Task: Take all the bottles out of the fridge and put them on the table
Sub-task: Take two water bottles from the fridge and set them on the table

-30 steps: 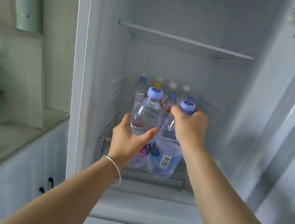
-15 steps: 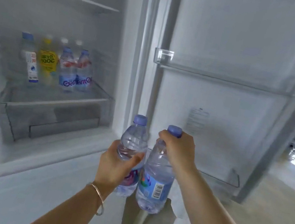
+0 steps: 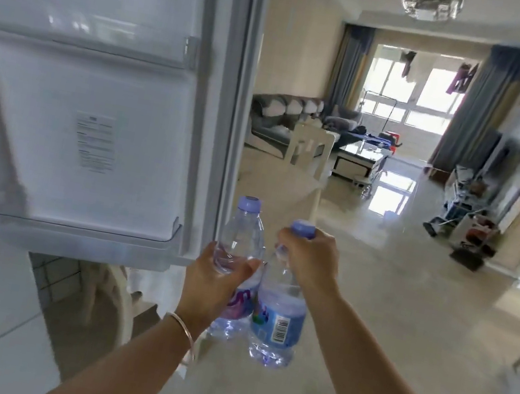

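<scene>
Two clear water bottles with light purple caps are held side by side in front of me. My left hand (image 3: 213, 284) grips the left bottle (image 3: 241, 238) around its middle. My right hand (image 3: 307, 262) grips the right bottle (image 3: 277, 325) around its neck, just under the cap. Both bottles are upright and touch each other. The beige table (image 3: 275, 182) stretches ahead beyond the bottles. The inside of the fridge and the other bottles are out of view.
The open white fridge door (image 3: 95, 98) fills the left, with an empty clear door bin (image 3: 73, 223) at its bottom. A white chair (image 3: 310, 148) stands at the table's far end. A sofa (image 3: 279, 120), a coffee table and a shiny tiled floor lie beyond.
My view has swung right, from the fridge interior past the door to the living room. Both hands have carried the two bottles out of the fridge and keep their grips.
</scene>
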Tool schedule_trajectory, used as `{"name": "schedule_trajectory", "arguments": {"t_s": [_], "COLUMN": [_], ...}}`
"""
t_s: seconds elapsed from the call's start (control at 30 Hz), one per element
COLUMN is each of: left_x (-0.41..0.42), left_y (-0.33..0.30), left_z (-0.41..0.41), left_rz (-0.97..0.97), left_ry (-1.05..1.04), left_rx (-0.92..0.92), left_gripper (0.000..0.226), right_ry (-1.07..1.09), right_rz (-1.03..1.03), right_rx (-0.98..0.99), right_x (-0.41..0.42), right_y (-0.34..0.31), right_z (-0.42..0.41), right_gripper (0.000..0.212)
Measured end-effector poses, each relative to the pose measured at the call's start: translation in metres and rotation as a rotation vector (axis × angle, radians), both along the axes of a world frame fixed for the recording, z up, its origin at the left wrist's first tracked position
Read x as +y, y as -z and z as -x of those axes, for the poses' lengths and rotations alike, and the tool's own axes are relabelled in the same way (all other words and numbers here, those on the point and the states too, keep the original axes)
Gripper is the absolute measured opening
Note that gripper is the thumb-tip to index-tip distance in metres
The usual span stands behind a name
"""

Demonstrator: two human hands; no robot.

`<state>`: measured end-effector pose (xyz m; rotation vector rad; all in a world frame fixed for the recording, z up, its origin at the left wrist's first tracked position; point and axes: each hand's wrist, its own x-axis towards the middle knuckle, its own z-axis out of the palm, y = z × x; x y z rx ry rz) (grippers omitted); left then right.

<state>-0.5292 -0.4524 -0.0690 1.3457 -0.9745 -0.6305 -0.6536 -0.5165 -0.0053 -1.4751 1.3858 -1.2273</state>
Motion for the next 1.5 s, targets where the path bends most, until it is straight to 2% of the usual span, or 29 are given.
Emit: {"name": "schedule_trajectory", "arguments": {"t_s": [0.13, 0.23, 0.47, 0.8, 1.03, 1.37, 1.5], "left_x": [-0.058, -0.102, -0.228, -0.412, -0.514, -0.613, -0.632], "left_y": [0.013, 0.018, 0.03, 0.03, 0.049, 0.067, 0.085], "left_z": [0.066, 0.091, 0.091, 0.005, -0.061, -0.161, -0.21], "left_rz": [-0.029, -0.07, -0.044, -0.096, -0.145, -0.211, -0.289], "left_ry": [-0.011, 0.0, -0.058, -0.329, -0.533, -0.891, -0.972], "left_rx": [0.007, -0.036, 0.0, 0.127, 0.035, 0.091, 0.13], "left_gripper": [0.029, 0.034, 0.033, 0.033, 0.03, 0.047, 0.048], "right_ry": [0.037, 0.058, 0.047, -0.102, -0.338, -0.718, -0.826], "right_rz": [-0.015, -0.04, -0.055, -0.081, -0.15, -0.105, -0.174], "right_rx": [0.069, 0.066, 0.047, 0.066, 0.112, 0.287, 0.293], "right_x": [-0.054, -0.101, -0.237, -0.432, -0.554, -0.682, -0.705], "right_y": [0.009, 0.017, 0.029, 0.025, 0.041, 0.052, 0.072], "right_z": [0.065, 0.091, 0.081, -0.015, -0.101, -0.236, -0.301], "right_gripper": [0.014, 0.019, 0.016, 0.014, 0.019, 0.012, 0.01]}}
